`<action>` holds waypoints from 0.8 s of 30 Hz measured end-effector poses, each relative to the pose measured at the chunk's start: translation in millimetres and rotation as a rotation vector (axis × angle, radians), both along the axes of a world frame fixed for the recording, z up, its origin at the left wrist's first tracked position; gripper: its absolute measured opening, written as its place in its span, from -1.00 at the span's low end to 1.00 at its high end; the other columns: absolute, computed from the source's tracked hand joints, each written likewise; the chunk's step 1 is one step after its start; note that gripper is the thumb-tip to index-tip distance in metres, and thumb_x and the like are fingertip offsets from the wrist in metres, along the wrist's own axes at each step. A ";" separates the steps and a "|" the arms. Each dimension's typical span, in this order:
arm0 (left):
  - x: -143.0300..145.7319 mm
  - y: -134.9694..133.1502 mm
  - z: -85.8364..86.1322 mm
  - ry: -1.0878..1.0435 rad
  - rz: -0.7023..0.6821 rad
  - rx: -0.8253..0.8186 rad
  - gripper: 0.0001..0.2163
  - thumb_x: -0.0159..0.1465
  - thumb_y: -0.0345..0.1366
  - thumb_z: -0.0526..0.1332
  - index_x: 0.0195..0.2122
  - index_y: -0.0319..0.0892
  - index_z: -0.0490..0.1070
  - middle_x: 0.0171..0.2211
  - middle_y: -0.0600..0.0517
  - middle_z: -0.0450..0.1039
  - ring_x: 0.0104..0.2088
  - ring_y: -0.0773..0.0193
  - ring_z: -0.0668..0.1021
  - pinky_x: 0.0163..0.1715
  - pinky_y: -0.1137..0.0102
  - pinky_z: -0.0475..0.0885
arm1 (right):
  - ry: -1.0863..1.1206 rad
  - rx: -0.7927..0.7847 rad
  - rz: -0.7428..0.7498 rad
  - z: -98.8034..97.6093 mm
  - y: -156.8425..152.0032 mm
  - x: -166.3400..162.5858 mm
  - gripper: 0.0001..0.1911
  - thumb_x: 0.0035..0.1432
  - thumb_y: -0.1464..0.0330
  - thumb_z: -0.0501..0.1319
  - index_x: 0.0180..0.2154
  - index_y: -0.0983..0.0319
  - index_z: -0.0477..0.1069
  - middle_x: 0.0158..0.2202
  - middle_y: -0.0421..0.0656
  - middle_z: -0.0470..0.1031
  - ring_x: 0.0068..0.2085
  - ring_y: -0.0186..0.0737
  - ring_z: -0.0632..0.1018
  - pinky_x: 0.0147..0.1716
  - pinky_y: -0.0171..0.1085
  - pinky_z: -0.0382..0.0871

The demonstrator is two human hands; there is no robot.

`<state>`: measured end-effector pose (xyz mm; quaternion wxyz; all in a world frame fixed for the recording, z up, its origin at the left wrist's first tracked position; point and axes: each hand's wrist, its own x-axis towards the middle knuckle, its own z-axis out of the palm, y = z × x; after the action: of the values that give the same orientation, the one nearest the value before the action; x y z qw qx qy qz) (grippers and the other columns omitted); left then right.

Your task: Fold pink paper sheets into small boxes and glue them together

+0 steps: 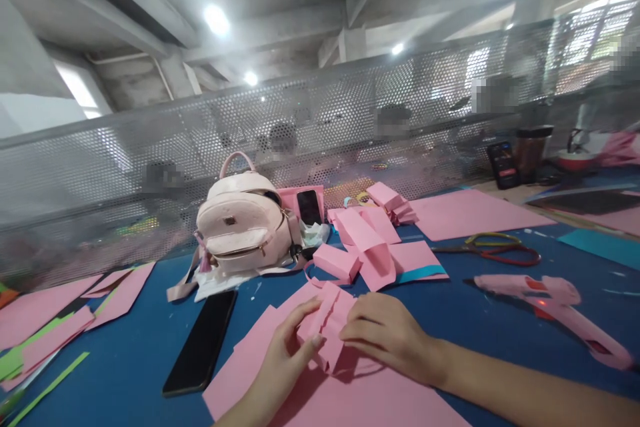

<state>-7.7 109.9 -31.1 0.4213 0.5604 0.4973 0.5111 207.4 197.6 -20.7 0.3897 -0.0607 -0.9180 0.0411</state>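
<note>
A folded piece of pink paper (pixel 327 330) with several creases is held between my two hands, over pink sheets (pixel 305 400) lying on the blue table. My left hand (pixel 287 347) grips its left side, thumb in front and fingers behind. On the other side, my right hand (pixel 387 333) has its curled fingers closed on the paper's right edge. Behind them lie a small pink paper box (pixel 335 261) and more bent pink pieces (pixel 367 243). One pink piece carries a blue strip (pixel 423 273).
To the right are scissors (pixel 500 250) and a pink glue gun (pixel 545 300). A black phone (pixel 203 343) lies at the left, below a pale pink backpack (pixel 245 220). Pink and green paper (pixel 55 330) covers the far left. A perforated metal screen (pixel 330 127) stands behind.
</note>
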 end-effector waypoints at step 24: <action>4.3 4.3 -4.3 0.033 0.069 -0.083 -0.66 0.26 0.06 0.24 -0.20 -0.12 0.51 0.13 -0.19 0.48 0.18 -0.08 0.45 0.18 0.18 0.31 | -0.009 -0.385 0.113 -10.7 11.7 -6.2 -0.73 0.24 0.15 0.30 -0.34 0.22 0.43 -0.29 -0.19 0.52 -0.26 -0.29 0.48 -0.25 -0.32 0.27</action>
<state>-3.4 114.2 -35.4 0.4181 0.5333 0.5440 0.4948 201.2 209.3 -31.4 0.3640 -0.0826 -0.8969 0.2374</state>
